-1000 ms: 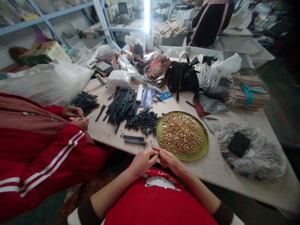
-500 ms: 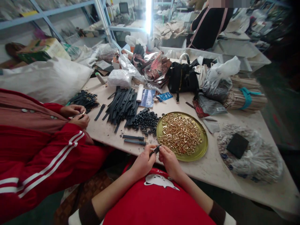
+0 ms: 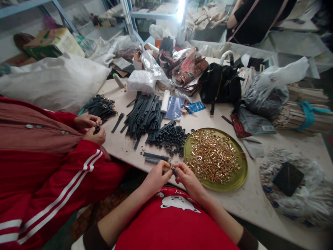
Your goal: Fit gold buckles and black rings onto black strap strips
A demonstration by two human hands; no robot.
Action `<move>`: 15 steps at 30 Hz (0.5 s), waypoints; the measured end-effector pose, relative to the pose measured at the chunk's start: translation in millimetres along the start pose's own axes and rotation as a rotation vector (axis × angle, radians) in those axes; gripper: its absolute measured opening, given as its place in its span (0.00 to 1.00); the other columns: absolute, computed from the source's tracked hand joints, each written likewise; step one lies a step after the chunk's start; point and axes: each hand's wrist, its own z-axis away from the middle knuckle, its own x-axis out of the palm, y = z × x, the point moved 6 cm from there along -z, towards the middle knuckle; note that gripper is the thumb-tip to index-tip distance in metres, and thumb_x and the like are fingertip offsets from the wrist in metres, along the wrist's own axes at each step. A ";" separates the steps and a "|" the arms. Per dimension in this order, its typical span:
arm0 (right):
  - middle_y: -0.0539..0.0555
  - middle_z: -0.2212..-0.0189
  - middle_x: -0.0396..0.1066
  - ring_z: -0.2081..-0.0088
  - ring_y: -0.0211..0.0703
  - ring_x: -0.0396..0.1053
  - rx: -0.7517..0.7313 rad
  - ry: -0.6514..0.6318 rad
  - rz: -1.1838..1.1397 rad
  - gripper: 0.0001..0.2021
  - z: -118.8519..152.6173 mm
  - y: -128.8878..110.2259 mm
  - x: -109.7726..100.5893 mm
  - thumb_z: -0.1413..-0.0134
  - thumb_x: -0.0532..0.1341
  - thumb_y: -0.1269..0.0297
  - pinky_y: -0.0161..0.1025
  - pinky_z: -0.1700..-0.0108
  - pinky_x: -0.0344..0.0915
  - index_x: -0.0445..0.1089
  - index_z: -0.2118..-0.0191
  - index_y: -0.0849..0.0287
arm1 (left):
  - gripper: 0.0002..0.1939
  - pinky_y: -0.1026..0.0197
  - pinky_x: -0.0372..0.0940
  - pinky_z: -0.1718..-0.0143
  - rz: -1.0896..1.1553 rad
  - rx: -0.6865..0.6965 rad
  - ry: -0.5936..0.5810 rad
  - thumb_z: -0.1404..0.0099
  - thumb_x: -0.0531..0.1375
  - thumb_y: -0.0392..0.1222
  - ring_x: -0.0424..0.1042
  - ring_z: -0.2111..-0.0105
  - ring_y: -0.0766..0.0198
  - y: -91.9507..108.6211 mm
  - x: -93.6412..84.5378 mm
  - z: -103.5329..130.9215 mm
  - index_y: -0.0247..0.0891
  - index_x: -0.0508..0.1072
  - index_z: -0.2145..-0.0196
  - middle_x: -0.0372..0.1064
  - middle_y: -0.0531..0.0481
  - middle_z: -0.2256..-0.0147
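My left hand (image 3: pixel 158 177) and my right hand (image 3: pixel 186 177) meet at the table's front edge, both closed on a small black strap (image 3: pixel 172 170) held between the fingertips. Just beyond them lie two flat black strips (image 3: pixel 156 156). To their right is a round gold tray (image 3: pixel 243 173) heaped with gold buckles (image 3: pixel 213 154). A pile of small black loops (image 3: pixel 174 137) is behind my hands, with a stack of long black strips (image 3: pixel 143 114) at its left. How the strap is folded is too small to tell.
At the left, another person's hands (image 3: pixel 92 128) hold a small dark piece near a pile of buckled straps (image 3: pixel 102 108). Farther back are plastic bags (image 3: pixel 142 81) and a black bag (image 3: pixel 221 83). A filled clear bag (image 3: pixel 312 194) lies at the right.
The view has shifted right, so the table's things look displaced. My fingers have moved around the black strap, which shows less of its length between them.
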 end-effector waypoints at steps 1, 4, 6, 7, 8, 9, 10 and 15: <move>0.45 0.76 0.60 0.78 0.31 0.55 0.072 -0.036 -0.048 0.15 -4.9 3.8 3.9 0.57 0.62 0.52 0.32 0.76 0.52 0.64 0.66 0.57 | 0.11 0.66 0.58 0.76 -0.051 0.005 0.013 0.42 0.53 0.46 0.65 0.77 0.67 -0.7 -4.3 -3.3 0.37 0.62 0.64 0.66 0.54 0.75; 0.45 0.76 0.58 0.77 0.31 0.54 0.268 -0.174 -0.204 0.17 -15.6 12.5 16.7 0.59 0.64 0.52 0.31 0.76 0.52 0.64 0.66 0.57 | 0.11 0.65 0.58 0.74 -0.181 0.009 0.021 0.43 0.54 0.45 0.67 0.74 0.65 -1.6 -16.1 -15.2 0.37 0.63 0.63 0.67 0.52 0.73; 0.46 0.76 0.59 0.77 0.32 0.54 0.327 -0.246 -0.276 0.18 -21.3 13.6 22.4 0.61 0.65 0.52 0.31 0.75 0.53 0.64 0.66 0.58 | 0.10 0.64 0.58 0.73 -0.258 0.006 -0.001 0.43 0.55 0.45 0.67 0.72 0.63 -1.4 -22.2 -24.2 0.37 0.64 0.65 0.68 0.51 0.72; 0.46 0.76 0.59 0.77 0.32 0.55 0.332 -0.260 -0.296 0.19 -24.4 13.1 23.3 0.62 0.65 0.52 0.31 0.75 0.53 0.63 0.67 0.58 | 0.10 0.64 0.58 0.72 -0.287 0.005 -0.018 0.43 0.55 0.45 0.67 0.71 0.63 -1.1 -24.6 -28.6 0.37 0.64 0.66 0.69 0.50 0.71; 0.46 0.76 0.60 0.77 0.32 0.55 0.326 -0.258 -0.307 0.19 -27.7 12.5 23.0 0.63 0.66 0.52 0.31 0.75 0.53 0.63 0.67 0.58 | 0.10 0.63 0.58 0.71 -0.308 0.004 -0.036 0.43 0.55 0.45 0.67 0.71 0.62 -0.7 -26.3 -32.9 0.37 0.65 0.67 0.69 0.50 0.71; 0.46 0.76 0.60 0.77 0.32 0.55 0.314 -0.243 -0.311 0.18 -30.9 11.8 21.7 0.63 0.66 0.53 0.31 0.75 0.52 0.63 0.68 0.58 | 0.09 0.63 0.58 0.71 -0.317 0.003 -0.054 0.43 0.55 0.46 0.67 0.70 0.62 -0.3 -27.5 -36.8 0.38 0.66 0.68 0.69 0.50 0.71; 0.46 0.76 0.60 0.76 0.32 0.55 0.298 -0.219 -0.305 0.18 -34.0 11.1 19.6 0.63 0.66 0.53 0.31 0.75 0.52 0.63 0.69 0.59 | 0.09 0.63 0.58 0.70 -0.315 0.002 -0.067 0.43 0.55 0.46 0.68 0.70 0.62 0.2 -28.3 -40.2 0.38 0.66 0.69 0.69 0.50 0.71; 0.47 0.79 0.60 0.76 0.34 0.56 0.112 -0.020 -0.092 0.14 -43.7 1.1 0.9 0.57 0.63 0.55 0.34 0.72 0.53 0.61 0.74 0.60 | 0.09 0.63 0.60 0.65 -0.131 0.015 -0.152 0.43 0.55 0.44 0.68 0.67 0.64 5.9 -23.4 -46.9 0.37 0.69 0.66 0.70 0.51 0.68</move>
